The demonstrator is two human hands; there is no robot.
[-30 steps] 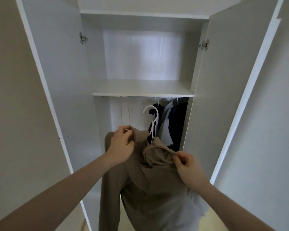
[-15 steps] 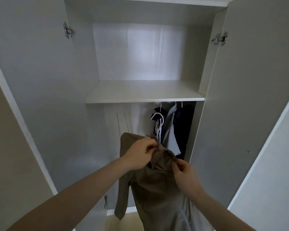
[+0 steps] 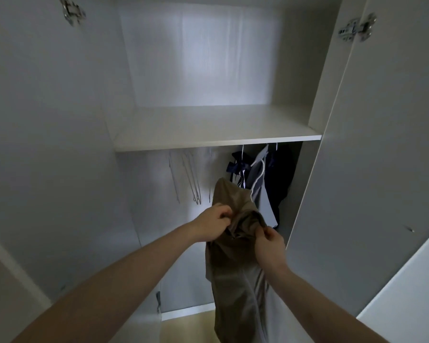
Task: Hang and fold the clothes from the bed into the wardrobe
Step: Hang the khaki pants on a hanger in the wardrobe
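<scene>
A: Where is the brown soft-cloth garment [image 3: 235, 263]?
B: Held up before the open white wardrobe [image 3: 216, 142], below its shelf, beside dark hung clothes [image 3: 270, 179].
A: And each grip?
B: Left hand [image 3: 212, 222] and right hand [image 3: 270, 243] both pinch its bunched top.

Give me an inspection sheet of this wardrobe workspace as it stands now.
Surface: white wardrobe shelf, bare where visible.
Job's things: brown fabric garment held up before the hanging space; dark and grey clothes hang at the right below the shelf; thin empty hangers hang at the left.
Clutter: nothing seen.
Hands: left hand and right hand both grip the garment's bunched top.
Cables: nothing seen.
Surroundings: both wardrobe doors open, metal hinges visible; pale wood floor below.
</scene>
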